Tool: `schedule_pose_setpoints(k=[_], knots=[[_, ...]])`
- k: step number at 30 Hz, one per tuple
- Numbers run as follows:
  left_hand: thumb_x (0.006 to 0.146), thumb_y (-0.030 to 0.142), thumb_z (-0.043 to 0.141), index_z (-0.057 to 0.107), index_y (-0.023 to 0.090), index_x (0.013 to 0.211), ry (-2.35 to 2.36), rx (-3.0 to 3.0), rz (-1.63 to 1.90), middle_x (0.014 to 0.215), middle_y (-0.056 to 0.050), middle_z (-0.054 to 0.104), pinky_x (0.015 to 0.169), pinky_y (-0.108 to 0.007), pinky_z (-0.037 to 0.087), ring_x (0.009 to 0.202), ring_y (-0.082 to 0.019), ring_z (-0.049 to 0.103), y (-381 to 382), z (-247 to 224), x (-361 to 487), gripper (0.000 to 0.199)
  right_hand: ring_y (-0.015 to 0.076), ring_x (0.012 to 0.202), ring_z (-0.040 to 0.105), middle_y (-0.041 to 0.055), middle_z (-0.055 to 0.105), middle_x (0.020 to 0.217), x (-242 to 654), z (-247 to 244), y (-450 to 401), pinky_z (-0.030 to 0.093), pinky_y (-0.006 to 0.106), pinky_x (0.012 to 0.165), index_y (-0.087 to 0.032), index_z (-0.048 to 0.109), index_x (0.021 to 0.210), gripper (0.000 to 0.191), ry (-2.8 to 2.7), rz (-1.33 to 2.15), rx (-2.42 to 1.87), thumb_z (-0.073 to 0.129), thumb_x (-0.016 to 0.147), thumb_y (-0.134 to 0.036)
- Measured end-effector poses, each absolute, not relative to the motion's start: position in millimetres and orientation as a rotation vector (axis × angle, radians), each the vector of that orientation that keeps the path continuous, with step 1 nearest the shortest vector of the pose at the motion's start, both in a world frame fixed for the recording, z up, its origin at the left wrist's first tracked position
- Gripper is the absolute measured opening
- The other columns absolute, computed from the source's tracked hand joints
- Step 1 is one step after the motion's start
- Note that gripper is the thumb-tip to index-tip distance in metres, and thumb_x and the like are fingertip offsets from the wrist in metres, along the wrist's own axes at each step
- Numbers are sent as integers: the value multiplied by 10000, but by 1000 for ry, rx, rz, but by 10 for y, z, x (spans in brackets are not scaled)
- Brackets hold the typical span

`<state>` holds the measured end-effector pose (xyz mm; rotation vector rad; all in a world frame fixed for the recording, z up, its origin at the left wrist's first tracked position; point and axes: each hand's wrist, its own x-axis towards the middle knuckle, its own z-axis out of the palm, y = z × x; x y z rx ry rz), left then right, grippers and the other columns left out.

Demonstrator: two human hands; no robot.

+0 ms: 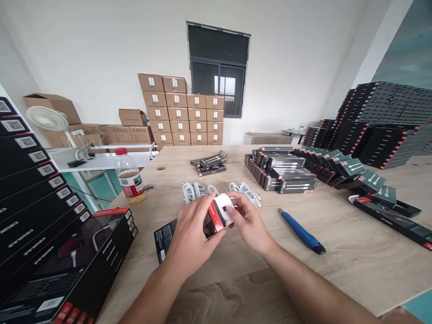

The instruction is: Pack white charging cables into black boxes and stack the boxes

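Observation:
Low over the table, my left hand (192, 231) is wrapped round a small black and red box (214, 217), tilted, with its end toward the right. A white piece (222, 203) with a dark spot shows at that end; whether it is a flap or an insert, I cannot tell. My right hand (251, 222) presses thumb and fingers on this white end. Just beyond both hands lie coiled white cables (193, 191) and another white cable bundle (248, 193). Partly under my left forearm is a flat black printed box (164, 238).
A blue utility knife (301, 230) lies to the right. Small cable boxes (280, 168) are stacked behind it, with a row of boxes (349, 166) further right. Tall black boxes (64, 252) and a red-capped bottle (129, 177) stand left. Several small boxes (209, 163) lie at the back.

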<state>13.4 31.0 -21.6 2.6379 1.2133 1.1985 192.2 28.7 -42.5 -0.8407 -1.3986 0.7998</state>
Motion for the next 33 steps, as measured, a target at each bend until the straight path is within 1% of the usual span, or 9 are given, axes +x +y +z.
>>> schedule_pose_setpoints(k=[4,8,12,14,17,20,24,28,33], knots=[[811,366,740,418,289,1408,1291,2373,1538,1371,-102,558,1056,-442,454,1277,-300,544,290,-131,112,682,207,859,702,63,692,1081,1939,-363,207,616,355,694,-305,434,1389,464,-1389,904,-708,507,981,-511],[718,377,817,446,255,1269,1257,1851,1857,1207,-78,601,909,-391,537,1028,-236,663,281,-58,75,675,265,1163,650,102,607,1366,1864,-397,41,596,421,881,-357,292,1510,635,-1676,683,-715,611,961,-354],[685,327,836,392,262,1191,1131,1692,1872,1124,-45,564,813,-325,554,924,-183,651,256,-129,146,676,270,1186,630,112,569,1420,1779,-464,-34,592,429,902,-350,250,1524,748,-1836,415,-756,667,913,-236],[761,339,777,365,271,1232,1021,1737,1812,1184,-60,537,875,-338,545,993,-186,632,237,-195,200,629,259,1116,656,115,606,1352,1769,-480,-17,586,436,910,-322,293,1498,707,-1805,330,-779,661,905,-208],[953,348,547,415,274,1235,888,1789,1773,1303,-83,499,1013,-374,493,1184,-201,570,219,-243,228,320,237,1039,668,104,637,1252,1816,-470,39,580,429,903,-300,318,1478,638,-1730,286,-819,595,920,-163],[1013,305,434,509,272,1142,890,1839,1729,1363,-73,497,1082,-394,452,1304,-210,513,214,-210,176,153,234,1048,656,104,621,1252,1900,-429,86,567,429,911,-291,351,1460,579,-1713,249,-817,539,931,-148],[997,262,474,560,268,1087,864,1938,1663,1423,-72,514,1066,-401,484,1363,-237,499,206,-144,97,124,231,1056,653,95,622,1248,1963,-361,94,570,401,881,-300,452,1389,456,-1725,218,-790,546,956,-194],[960,190,535,545,261,1084,796,1968,1705,1334,-77,601,1087,-423,477,1296,-228,567,187,-134,99,143,264,1241,591,89,618,1313,1942,-323,49,495,466,1044,-296,584,1196,246,-1628,170,-769,571,970,-199],[911,127,584,521,278,1246,785,2064,1719,1220,-72,638,1032,-387,507,1180,-208,622,122,-67,62,373,251,1225,619,95,636,1293,1890,-326,-14,513,485,1034,-302,512,1141,217,-1491,324,-662,569,975,-173]])
